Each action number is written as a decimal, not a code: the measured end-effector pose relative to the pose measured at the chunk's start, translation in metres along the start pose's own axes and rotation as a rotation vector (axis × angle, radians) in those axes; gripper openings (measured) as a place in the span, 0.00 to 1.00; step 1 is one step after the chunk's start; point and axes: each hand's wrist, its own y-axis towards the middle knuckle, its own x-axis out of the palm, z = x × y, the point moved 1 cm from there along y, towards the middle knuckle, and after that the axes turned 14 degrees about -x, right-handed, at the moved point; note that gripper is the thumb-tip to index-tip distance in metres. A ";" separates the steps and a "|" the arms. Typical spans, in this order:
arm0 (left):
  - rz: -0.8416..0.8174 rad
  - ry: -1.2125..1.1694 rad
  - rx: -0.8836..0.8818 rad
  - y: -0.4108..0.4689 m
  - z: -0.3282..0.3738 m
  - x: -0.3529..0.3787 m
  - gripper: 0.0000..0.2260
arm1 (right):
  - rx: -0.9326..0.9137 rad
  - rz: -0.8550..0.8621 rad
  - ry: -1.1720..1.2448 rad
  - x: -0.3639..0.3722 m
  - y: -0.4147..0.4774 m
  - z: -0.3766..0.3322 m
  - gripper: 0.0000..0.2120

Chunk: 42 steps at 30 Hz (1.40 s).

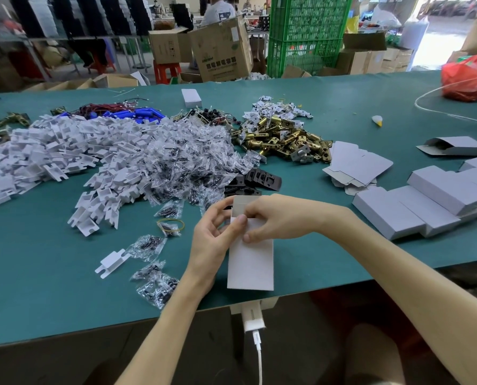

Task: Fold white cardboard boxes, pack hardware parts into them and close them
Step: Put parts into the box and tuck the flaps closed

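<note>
The white box (pixel 250 259) is sitting by the table (pixel 51 273) edge; parts (pixel 187 151) are piling behind. Left hand (pixel 213 240) and right hand (pixel 273 218) are pinching its top.

This is a packing workshop in a factory. A long green table (pixel 65 273) holds big heaps of white plastic parts (pixel 51 151), clear bags (pixel 187 151) of small bits and brass latches (pixel 281 137). Flat white boxes (pixel 356 165) lie in piles. Behind stand brown cartons (pixel 220 48), green crates (pixel 306 31) and another worker (pixel 217 12).
</note>
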 end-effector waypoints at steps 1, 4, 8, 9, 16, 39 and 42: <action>0.001 -0.003 0.000 0.000 0.000 0.000 0.21 | 0.003 0.001 -0.004 0.000 0.000 -0.002 0.11; 0.004 -0.010 0.002 0.000 0.000 0.000 0.21 | 0.014 0.004 -0.003 0.000 -0.001 -0.004 0.12; 0.007 -0.008 0.003 0.001 -0.001 0.000 0.21 | 0.015 0.024 -0.008 0.001 -0.002 -0.004 0.12; 0.012 -0.005 0.003 0.001 -0.001 0.000 0.22 | 0.011 0.049 0.001 0.002 -0.002 -0.003 0.11; -0.042 -0.011 -0.099 0.003 -0.004 0.000 0.19 | 0.000 0.260 0.097 -0.005 0.000 0.004 0.05; 0.051 0.135 0.021 0.011 -0.011 -0.007 0.16 | -0.026 0.575 0.312 0.006 0.094 0.077 0.23; 0.005 0.175 0.023 0.012 -0.013 -0.007 0.14 | 0.011 0.509 0.016 0.025 0.112 0.086 0.24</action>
